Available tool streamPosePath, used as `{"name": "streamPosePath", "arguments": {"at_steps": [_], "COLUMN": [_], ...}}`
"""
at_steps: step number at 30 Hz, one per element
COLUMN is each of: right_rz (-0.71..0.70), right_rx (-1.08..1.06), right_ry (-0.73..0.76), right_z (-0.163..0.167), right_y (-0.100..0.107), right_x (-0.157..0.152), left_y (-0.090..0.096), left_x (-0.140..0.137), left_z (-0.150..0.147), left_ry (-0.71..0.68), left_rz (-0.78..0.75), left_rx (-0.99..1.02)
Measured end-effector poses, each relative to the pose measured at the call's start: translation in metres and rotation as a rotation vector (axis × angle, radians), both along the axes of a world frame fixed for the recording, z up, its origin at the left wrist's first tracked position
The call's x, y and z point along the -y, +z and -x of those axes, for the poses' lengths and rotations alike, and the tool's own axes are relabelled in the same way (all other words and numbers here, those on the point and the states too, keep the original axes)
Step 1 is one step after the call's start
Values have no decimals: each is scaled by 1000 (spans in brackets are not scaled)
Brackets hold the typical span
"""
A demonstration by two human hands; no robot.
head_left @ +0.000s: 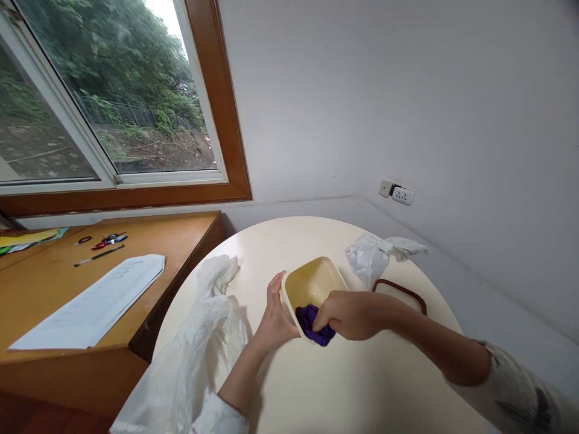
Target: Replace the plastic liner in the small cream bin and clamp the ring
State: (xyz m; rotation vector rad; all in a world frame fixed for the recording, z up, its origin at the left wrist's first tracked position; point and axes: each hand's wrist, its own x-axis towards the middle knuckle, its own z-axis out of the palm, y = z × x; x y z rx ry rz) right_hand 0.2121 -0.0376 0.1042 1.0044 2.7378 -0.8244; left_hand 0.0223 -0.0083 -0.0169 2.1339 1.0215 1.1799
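A: Right hand (346,314)?
B: Fingers bunched, pinching a crumpled purple cloth (311,325) at the near rim of a cream, square-cornered plastic tub (316,283).
A: Left hand (274,319)?
B: Half spread, clasping the tub's left side. Tub tilted over the round cream table (316,392), white plastic bag (368,256) beyond.

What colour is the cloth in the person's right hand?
Deep purple: the cloth in the right hand shows best in the head view.

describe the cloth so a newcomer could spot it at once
Find the round table, then the yellow container gripped by the left hand. The cloth is bunched under the right hand, at the container's near rim, the only purple thing there.
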Motion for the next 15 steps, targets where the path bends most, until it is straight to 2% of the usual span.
{"name": "streamPosePath", "arguments": {"at_steps": [3,6,8,13,15], "right_rz": [-17,-42,-42,36,46], "right_rx": [-25,-57,-49,192,227], "right_ry": [-127,-174,-174,-157,-136], "right_z": [-3,1,6,25,33], "right_y": [1,-9,-20,-50,-58], "right_x": [13,11,2,-28,-39], "left_y": [1,1,0,0,1], "left_x": [0,0,0,0,-1], "left_z": [0,-1,-1,-1,-2], "left_ry": [-8,-9,1,-25,-35], "left_rz": [-29,-36,-29,-38,-54], "left_rx": [-13,-4,8,12,10]}}
